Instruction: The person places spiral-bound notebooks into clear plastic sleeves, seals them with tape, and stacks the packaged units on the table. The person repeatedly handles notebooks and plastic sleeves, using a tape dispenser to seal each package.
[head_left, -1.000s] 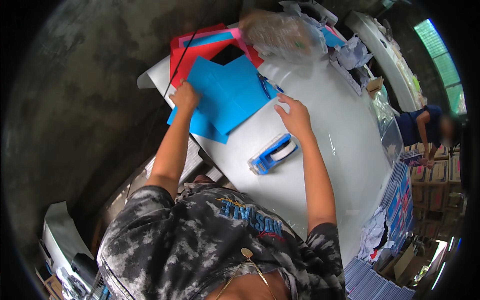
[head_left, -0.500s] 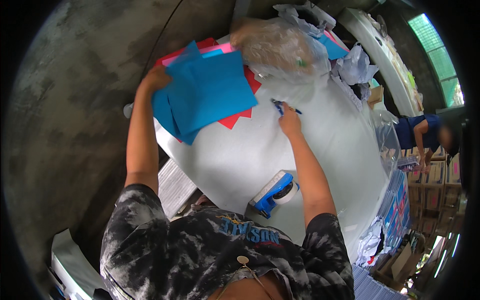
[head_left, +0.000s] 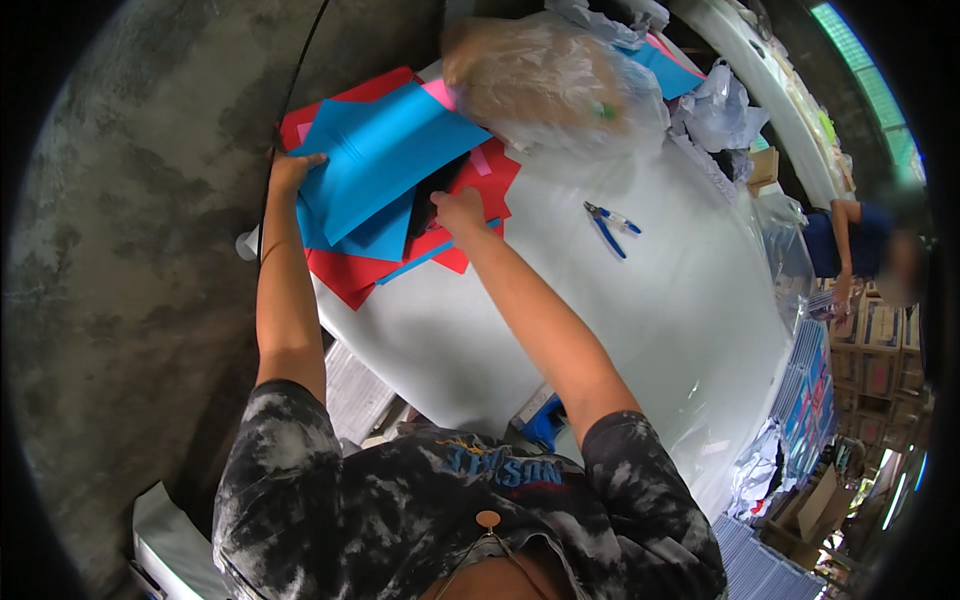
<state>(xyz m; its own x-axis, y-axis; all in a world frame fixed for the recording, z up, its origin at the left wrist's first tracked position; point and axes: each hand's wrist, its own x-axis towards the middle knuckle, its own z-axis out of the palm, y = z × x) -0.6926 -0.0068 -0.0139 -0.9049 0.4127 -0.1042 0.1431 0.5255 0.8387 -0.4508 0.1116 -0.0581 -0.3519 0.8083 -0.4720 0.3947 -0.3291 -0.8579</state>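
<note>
My left hand [head_left: 291,172] pinches the left edge of a blue sheet [head_left: 385,150], which is tilted up over another blue sheet [head_left: 378,232]. Beneath these lie several red sheets [head_left: 358,284] with jagged corners and strips of pink. At the right side of the pile my right hand [head_left: 459,212] is closed, its fingertips by a dark area [head_left: 430,190] under the lifted sheet; what they hold is not clear. Blue-handled pliers [head_left: 612,230] lie on the white tabletop [head_left: 660,320], right of the pile and apart from both hands.
A clear plastic bag [head_left: 560,85] with brown contents sits beyond the pile. The blue tape dispenser [head_left: 543,420] is partly hidden by my right arm. Crumpled plastic [head_left: 720,110] lies at the far right. Another person [head_left: 850,240] is beyond the table's right edge, near stacked boxes [head_left: 880,340].
My right hand has let go of the pliers and moved left to the pile. The top blue sheet has been turned and lifted, uncovering more red sheets and a dark area.
</note>
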